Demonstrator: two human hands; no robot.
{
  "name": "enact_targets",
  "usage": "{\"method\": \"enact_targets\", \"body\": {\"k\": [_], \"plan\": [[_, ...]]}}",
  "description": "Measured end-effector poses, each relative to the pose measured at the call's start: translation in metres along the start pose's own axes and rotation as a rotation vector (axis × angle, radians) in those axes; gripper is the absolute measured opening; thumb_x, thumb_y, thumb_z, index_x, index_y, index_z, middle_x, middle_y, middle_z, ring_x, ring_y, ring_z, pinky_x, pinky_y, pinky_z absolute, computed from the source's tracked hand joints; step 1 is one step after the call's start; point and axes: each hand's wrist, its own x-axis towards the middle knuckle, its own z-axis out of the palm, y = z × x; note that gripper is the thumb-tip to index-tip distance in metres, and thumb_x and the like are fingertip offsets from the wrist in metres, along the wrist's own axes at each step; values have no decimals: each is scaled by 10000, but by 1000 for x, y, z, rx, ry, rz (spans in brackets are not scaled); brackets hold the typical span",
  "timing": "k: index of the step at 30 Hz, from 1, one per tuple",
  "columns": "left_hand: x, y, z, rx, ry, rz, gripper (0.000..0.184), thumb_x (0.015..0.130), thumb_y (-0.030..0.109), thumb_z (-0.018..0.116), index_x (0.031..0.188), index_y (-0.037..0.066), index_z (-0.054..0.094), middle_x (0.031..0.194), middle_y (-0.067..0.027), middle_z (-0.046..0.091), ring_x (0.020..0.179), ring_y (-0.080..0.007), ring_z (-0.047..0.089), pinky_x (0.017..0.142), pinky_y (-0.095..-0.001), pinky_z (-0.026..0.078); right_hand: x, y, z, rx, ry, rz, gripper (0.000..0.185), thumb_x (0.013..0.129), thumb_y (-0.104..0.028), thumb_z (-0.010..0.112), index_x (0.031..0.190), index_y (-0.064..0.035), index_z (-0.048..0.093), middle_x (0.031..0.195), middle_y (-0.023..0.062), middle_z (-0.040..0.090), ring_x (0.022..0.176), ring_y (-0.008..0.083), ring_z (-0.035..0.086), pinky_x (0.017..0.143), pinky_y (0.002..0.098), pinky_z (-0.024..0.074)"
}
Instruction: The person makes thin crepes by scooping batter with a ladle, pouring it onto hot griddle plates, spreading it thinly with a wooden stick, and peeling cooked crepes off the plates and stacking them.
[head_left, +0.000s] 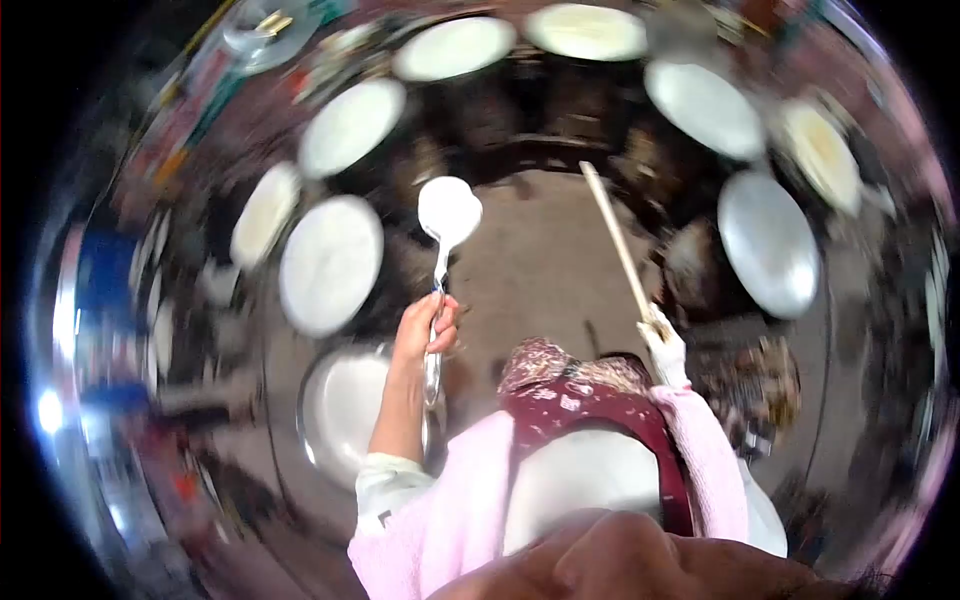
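My left hand, bare, is wrapped round the handle of a metal ladle. The ladle's bowl is full of a thick white liquid that looks like batter. Below that hand, to the left, stands a wide metal basin with more pale liquid in it; my forearm hides part of its right side. In a white glove, my right hand grips the lower end of a long pale stick, which points forward and slightly left. The stick's far end touches nothing that I can make out.
Several round pans form an arc before me, some pale-topped like the near-left pan, one a shiny grey metal disc at right. Dark stoves seem to stand beneath them. A heap of wood-like pieces lies to my right. Motion blurs the surroundings.
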Motion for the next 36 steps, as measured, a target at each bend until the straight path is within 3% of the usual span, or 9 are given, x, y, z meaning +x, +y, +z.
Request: {"method": "enact_targets", "body": {"k": [5, 10, 14, 17, 18, 21, 25, 29, 36], "plan": [[123, -36, 142, 43, -366, -487, 322, 1015, 332, 429, 965, 43, 563, 584, 59, 386, 318, -42, 263, 361, -230, 203, -55, 17, -83, 153, 455, -5, 525, 886, 19, 580, 1384, 43, 416, 1334, 112, 535, 1134, 158, 568, 967, 268, 454], [198, -90, 309, 142, -648, -658, 316, 1011, 334, 435, 957, 52, 569, 570, 67, 367, 319, -36, 251, 358, -233, 216, -101, 74, -159, 188, 895, 170, 493, 917, -113, 625, 1382, -48, 475, 899, -76, 590, 634, 4, 430, 543, 170, 379], [254, -136, 448, 329, -810, -645, 343, 1018, 321, 414, 932, 19, 553, 579, 58, 370, 358, -44, 280, 377, -230, 225, -89, 67, -200, 442, 1005, 238, 479, 934, -122, 612, 1389, -69, 471, 849, -111, 534, 622, -12, 387, 514, 153, 319], [279, -183, 526, 436, -796, -646, 338, 1031, 274, 377, 931, -18, 517, 592, 13, 395, 375, -78, 297, 383, -234, 232, -57, 53, -229, 250, 1015, 191, 506, 943, -137, 601, 1403, -16, 429, 1204, 13, 597, 960, 79, 563, 836, 211, 455], [289, -193, 546, 460, -812, -601, 344, 1029, 273, 381, 923, -27, 511, 597, -3, 402, 378, -86, 306, 383, -237, 241, -38, 29, -238, 137, 1011, 123, 517, 943, -150, 599, 1395, 19, 414, 1403, 96, 486, 1229, 151, 489, 1020, 259, 368], [323, -258, 579, 511, -814, -492, 348, 1009, 256, 421, 891, -62, 499, 606, -40, 428, 409, -123, 356, 390, -261, 297, 6, -13, -262, -47, 1017, 132, 528, 936, -247, 603, 1387, -28, 438, 1394, 145, 498, 1242, 166, 510, 1018, 262, 376], [349, -315, 587, 824, -719, -219, 310, 954, 229, 527, 867, -68, 538, 597, -79, 510, 476, -187, 505, 450, -337, 418, 53, -7, -273, -687, 933, 528, 575, 920, -446, 518, 1451, -305, 347, 998, 153, 644, 737, 377, 634, 636, 466, 506], [375, -308, 563, 1311, -753, 463, 300, 879, 229, 616, 850, -63, 551, 743, -290, 614, 679, -453, 616, 603, -464, 481, 57, 8, -264, -827, 817, 806, 523, 920, -446, 511, 1412, -313, 393, 934, 152, 612, 691, 366, 634, 581, 483, 508], [429, -209, 509, 1340, -759, 726, 212, 917, 169, 603, 945, -20, 511, 759, -239, 615, 657, -378, 623, 567, -416, 463, 141, -5, -222, 253, 1064, 490, 452, 902, -387, 602, 1245, -94, 591, 904, 133, 695, 776, 218, 653, 706, 348, 483]]}}
